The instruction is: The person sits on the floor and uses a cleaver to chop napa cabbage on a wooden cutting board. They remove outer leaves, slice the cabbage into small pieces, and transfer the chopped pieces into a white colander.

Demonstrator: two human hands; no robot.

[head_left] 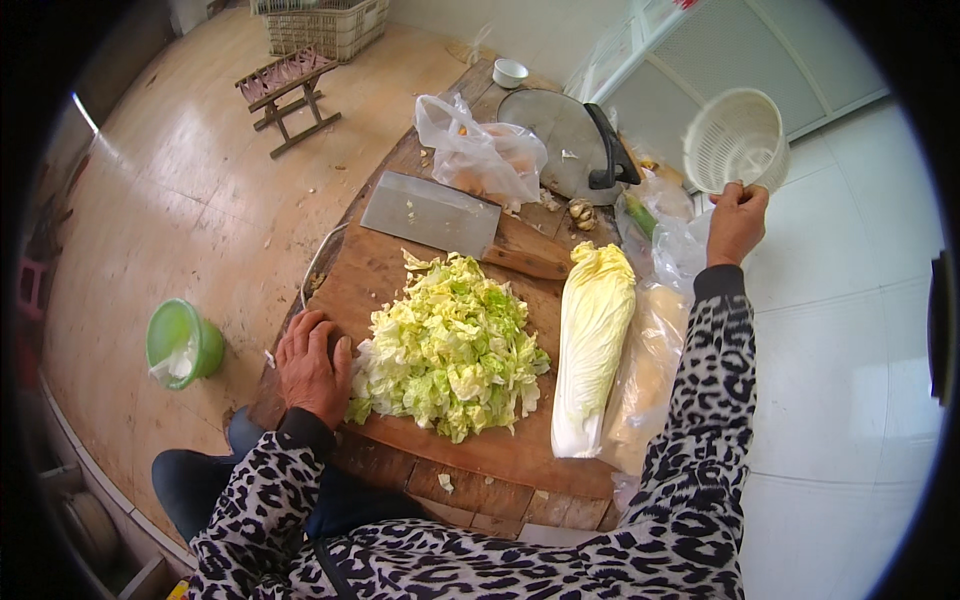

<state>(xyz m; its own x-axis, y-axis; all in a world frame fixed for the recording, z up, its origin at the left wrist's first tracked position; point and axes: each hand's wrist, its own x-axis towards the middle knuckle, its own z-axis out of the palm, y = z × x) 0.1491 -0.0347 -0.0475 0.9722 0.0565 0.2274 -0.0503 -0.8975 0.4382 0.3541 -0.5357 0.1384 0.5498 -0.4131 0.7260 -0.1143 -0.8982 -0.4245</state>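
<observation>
The white mesh basket (738, 132) is up at the far right, off the board's side, its rim pinched between the thumb and fingers of the right hand (737, 225). Back from that hand, toward its sleeve and to its left, lie a clear-bagged pale item (646, 365) and a long whole cabbage (593, 350). The glass lid (555, 135) lies well to the same hand's left and beyond it. The left hand (313, 370) rests palm down at the board's left edge, fingers loosely together, thumb apart, grasping nothing visible. Just right of it is the heap of chopped cabbage (450, 345) on the cutting board (375, 268); beyond the heap lies the cleaver (430, 212). The step in hand looks like handling the basket; moving it over the board would call for a firm rim pinch and clearance above the whole cabbage.
</observation>
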